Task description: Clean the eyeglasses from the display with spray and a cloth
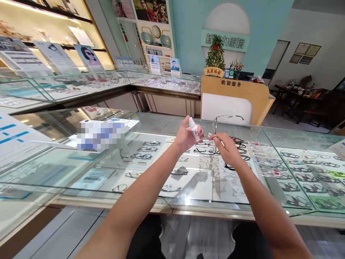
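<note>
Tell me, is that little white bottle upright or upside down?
Upright, leaning a little: the white bottle in the left hand has its narrow tip above its wider body.

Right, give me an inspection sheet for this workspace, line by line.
Surface: glass-topped display counter, with rows of spectacle frames showing through the glass.
Working items: white bottle, tilted, and thin-rimmed eyeglasses, one temple extended; the two are apart.
Clutter: a blurred-out item on the counter's left part, contents unreadable; a large printed card at the left edge.
Hands: left hand closed around the bottle; right hand pinching the eyeglasses.
Cables: nothing seen.
Surroundings: a cash desk beyond the counter, bearing a leafy plant; framed sheets on the wall.
</note>
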A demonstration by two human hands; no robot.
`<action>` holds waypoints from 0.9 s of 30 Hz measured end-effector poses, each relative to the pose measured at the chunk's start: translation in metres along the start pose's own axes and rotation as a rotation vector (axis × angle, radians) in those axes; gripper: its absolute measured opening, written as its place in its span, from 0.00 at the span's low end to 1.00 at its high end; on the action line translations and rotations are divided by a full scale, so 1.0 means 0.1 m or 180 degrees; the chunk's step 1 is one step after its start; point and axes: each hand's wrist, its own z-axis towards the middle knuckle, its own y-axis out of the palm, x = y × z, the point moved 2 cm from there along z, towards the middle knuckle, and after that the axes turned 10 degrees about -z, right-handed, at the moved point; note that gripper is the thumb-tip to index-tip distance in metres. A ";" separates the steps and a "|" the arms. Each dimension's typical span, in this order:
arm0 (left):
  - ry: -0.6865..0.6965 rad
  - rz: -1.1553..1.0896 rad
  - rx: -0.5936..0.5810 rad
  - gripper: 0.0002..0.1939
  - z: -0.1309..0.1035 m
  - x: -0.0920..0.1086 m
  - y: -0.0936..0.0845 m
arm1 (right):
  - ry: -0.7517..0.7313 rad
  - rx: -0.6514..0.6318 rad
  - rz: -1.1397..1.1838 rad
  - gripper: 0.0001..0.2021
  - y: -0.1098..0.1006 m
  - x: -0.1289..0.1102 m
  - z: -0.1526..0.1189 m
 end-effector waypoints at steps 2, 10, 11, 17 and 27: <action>-0.0061 -0.0046 -0.0131 0.43 -0.05 0.00 0.07 | 0.0036 -0.0057 0.0182 0.26 0.01 -0.04 -0.01; 0.0929 0.1549 0.0232 0.30 -0.06 -0.05 0.08 | 0.0114 -0.0334 0.0845 0.29 0.02 -0.10 -0.01; 0.0977 0.1638 0.0234 0.29 -0.05 -0.06 0.08 | 0.0102 -0.0359 0.0890 0.29 0.03 -0.10 -0.01; 0.1190 0.1951 0.0255 0.26 -0.05 -0.08 0.06 | 0.0094 -0.0433 0.0945 0.31 0.04 -0.11 -0.01; 0.1123 0.2234 0.0105 0.26 -0.11 -0.07 0.10 | 0.0392 -0.0084 0.1552 0.28 0.02 0.02 0.05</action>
